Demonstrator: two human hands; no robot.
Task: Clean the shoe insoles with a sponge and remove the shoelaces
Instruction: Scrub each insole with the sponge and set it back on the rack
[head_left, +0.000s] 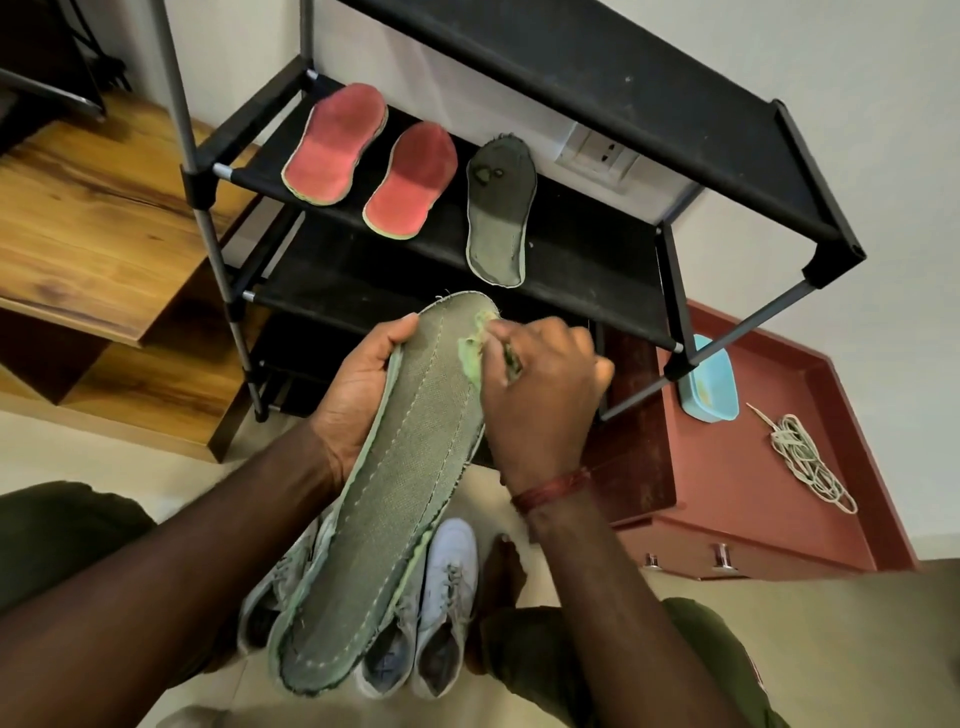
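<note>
Woven grey-green insole (384, 467), stitched edge, scrubbed by crumpled green sponge (475, 348).

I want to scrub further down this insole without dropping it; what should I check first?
1. Left hand grips the insole by its edge: ok.
2. Right hand presses the sponge on the insole: ok.
3. Sponge wet enough: cannot tell.
4. Shelf has room beside the dark grey insole: ok.
5. Shoes on the floor unlaced: not ok, laces threaded.
</note>
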